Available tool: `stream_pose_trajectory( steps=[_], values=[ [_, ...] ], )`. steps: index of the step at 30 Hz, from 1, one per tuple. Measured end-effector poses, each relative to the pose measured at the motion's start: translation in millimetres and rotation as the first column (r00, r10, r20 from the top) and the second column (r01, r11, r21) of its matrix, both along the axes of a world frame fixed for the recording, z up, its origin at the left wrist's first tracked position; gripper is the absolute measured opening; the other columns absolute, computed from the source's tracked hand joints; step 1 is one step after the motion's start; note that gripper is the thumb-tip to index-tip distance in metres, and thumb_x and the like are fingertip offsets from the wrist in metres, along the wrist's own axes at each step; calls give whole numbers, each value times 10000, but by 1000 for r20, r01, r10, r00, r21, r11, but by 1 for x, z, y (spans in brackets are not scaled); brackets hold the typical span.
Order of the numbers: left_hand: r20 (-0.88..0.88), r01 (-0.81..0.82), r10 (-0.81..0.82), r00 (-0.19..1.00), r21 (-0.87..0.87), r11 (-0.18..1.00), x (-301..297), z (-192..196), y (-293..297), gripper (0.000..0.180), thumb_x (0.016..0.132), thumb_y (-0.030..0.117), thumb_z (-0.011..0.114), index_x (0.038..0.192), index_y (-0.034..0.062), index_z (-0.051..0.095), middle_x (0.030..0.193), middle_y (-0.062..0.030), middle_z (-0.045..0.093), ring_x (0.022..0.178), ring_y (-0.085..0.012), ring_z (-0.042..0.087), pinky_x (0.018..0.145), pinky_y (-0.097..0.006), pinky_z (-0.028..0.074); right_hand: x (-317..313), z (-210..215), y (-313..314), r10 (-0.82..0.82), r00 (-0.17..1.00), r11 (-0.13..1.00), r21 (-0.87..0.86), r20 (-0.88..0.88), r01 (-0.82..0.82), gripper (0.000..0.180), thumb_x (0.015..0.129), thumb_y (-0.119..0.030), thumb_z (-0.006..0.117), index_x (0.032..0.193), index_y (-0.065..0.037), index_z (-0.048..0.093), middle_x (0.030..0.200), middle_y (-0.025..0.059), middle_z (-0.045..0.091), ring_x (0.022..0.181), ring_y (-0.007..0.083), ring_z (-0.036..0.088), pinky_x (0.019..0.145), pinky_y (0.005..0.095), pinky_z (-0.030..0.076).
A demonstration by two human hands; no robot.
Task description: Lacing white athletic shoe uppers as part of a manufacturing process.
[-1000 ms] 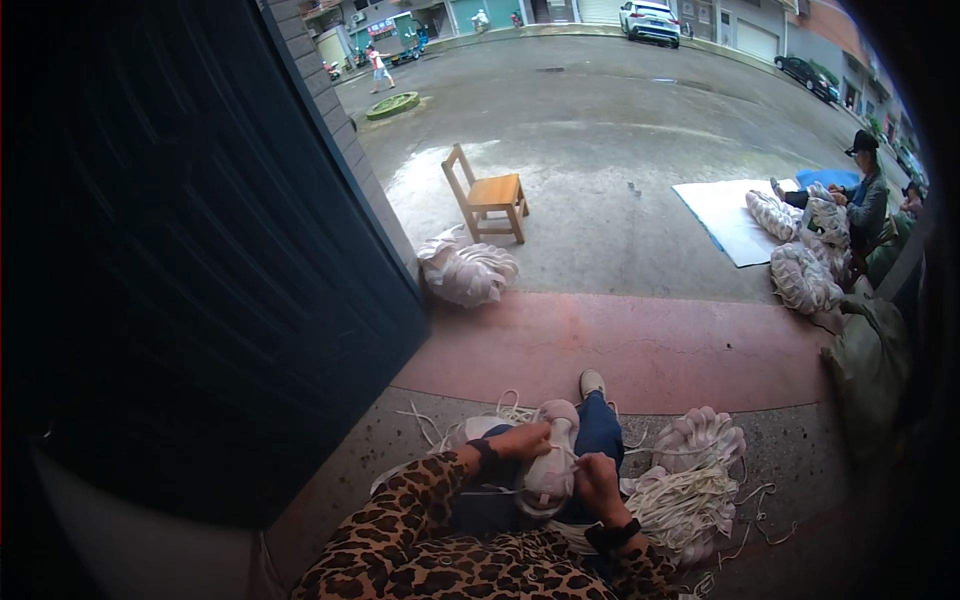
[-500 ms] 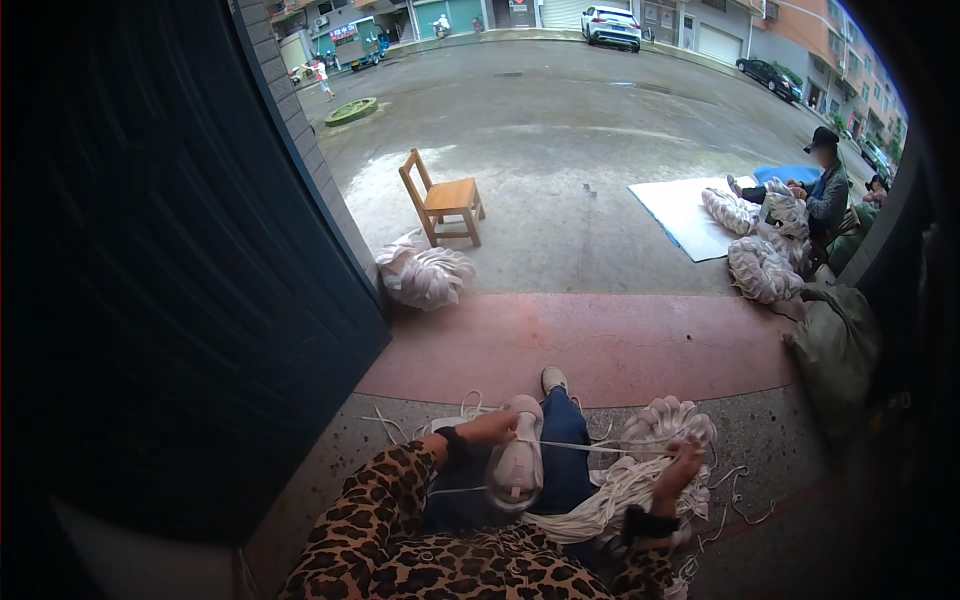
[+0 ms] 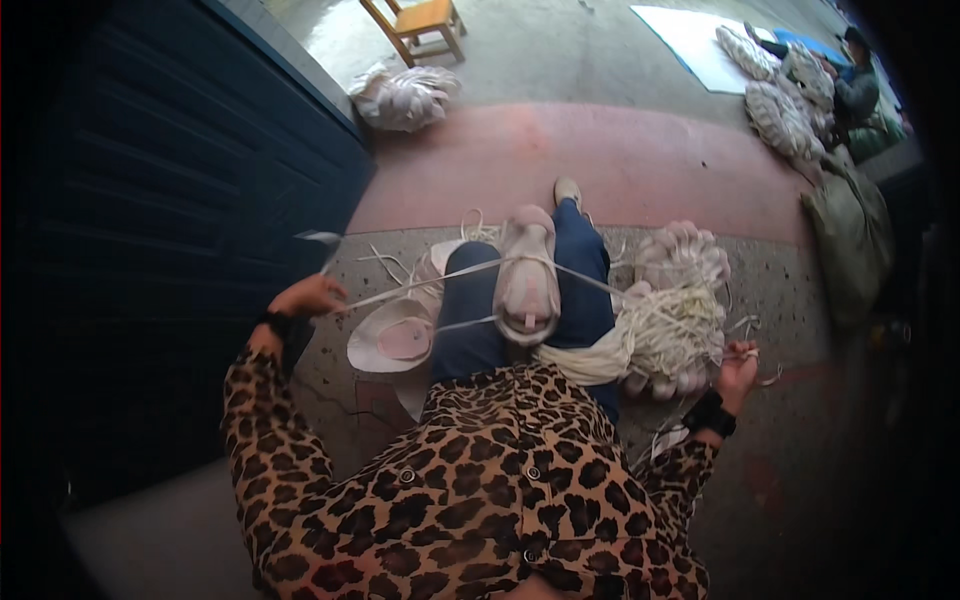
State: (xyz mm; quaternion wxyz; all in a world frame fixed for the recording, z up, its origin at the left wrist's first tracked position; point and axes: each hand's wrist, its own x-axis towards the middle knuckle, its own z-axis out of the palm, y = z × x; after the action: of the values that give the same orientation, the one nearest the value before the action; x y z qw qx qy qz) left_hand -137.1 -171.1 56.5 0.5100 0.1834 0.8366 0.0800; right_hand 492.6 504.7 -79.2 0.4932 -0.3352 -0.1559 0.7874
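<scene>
Straight to the pale pink shoe (image 3: pixel 528 275), resting between blue trouser legs (image 3: pixel 585 270), lengthwise away from the leopard-print shirt (image 3: pixel 480 450). Crossed by white laces (image 3: pixel 420 284), drawn wide both ways! Out to the left hand (image 3: pixel 312 296), fingers clamped on lace, well left of the shoe; across to the right hand (image 3: pixel 738 366), pinching lace too, well right. Too close to call for nearer. Beyond, past heaped strands (image 3: pixel 675 330), to a wooden chair (image 3: pixel 428 18).
</scene>
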Motion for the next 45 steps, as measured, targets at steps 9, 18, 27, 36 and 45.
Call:
stream_pose_trajectory(
  steps=[9,18,27,36,45],
  values=[
    [602,-596,222,767,539,595,91,126,36,795,860,526,724,1459,71,465,1245,-155,633,900,-256,688,663,-357,614,67,62,58,-127,934,992,62,333,113,256,1095,-240,369,1073,-39,526,813,96,580,745,212,580,953,434,515],
    [647,-574,434,627,760,-304,-38,182,-71,245,1071,248,490,989,66,633,1010,-100,671,1013,-240,646,1046,-433,474,100,69,78,30,965,998,-65,262,-13,336,1107,-316,316,893,-95,451,607,-20,305,449,96,240,391,262,210],
    [498,-800,699,513,572,180,19,69,73,134,993,212,606,991,88,657,795,-2,597,737,-122,575,688,-290,503,156,53,75,-185,841,983,80,509,168,347,1103,-283,339,785,-148,305,594,-26,208,449,120,147,389,289,178],
    [-656,592,-198,728,457,663,109,-113,310,279,919,291,656,997,30,713,970,-182,717,843,-369,666,757,-459,525,188,105,84,-306,781,941,300,544,160,239,1090,-264,426,892,-131,422,608,-35,235,463,91,215,402,266,199],
    [-148,228,-175,973,520,823,95,-83,303,249,900,245,683,950,2,708,811,-104,679,788,-236,622,744,-363,506,17,63,27,81,632,949,134,771,-285,268,1010,-144,513,1244,-21,558,754,-19,469,589,82,429,492,234,336]
  ],
)
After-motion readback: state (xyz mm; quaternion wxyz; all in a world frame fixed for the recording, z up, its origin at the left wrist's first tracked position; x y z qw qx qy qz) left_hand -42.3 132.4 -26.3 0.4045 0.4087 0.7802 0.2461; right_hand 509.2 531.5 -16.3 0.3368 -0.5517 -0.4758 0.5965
